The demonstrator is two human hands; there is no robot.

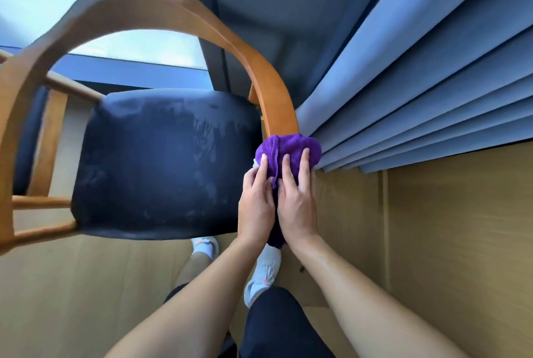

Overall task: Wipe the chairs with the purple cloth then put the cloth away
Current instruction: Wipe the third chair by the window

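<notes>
Both hands press the purple cloth (291, 147) around the near end of the chair (161, 161) armrest (277, 98). Left hand (256, 201): grip closed on the cloth from the seat side, fingers (263, 164) extended fwd over the fabric. Right hand (297, 204): grip likewise clamped on the cloth from the curtain side, two fingertips laid flat on top. The hands touch each other along their inner edges; a fold of cloth shows between them and a dark tail hangs out below the wrists.

Ref. positions from the grip:
- Fwd and above: orange-brown wooden armrest, curving up and away to the left into the chair back rail.
- Left, just beside: dark blue seat pad (164, 164), surface streaked (pale smears toward the far edge).
- Right, touching the cloth: blue pleated curtain (418, 83), hanging to the floor.
- Below: wood-tone floor (447, 227), white shoes (265, 268) and dark shorts of the person.

Frame is motion-blurred at the chair back.
</notes>
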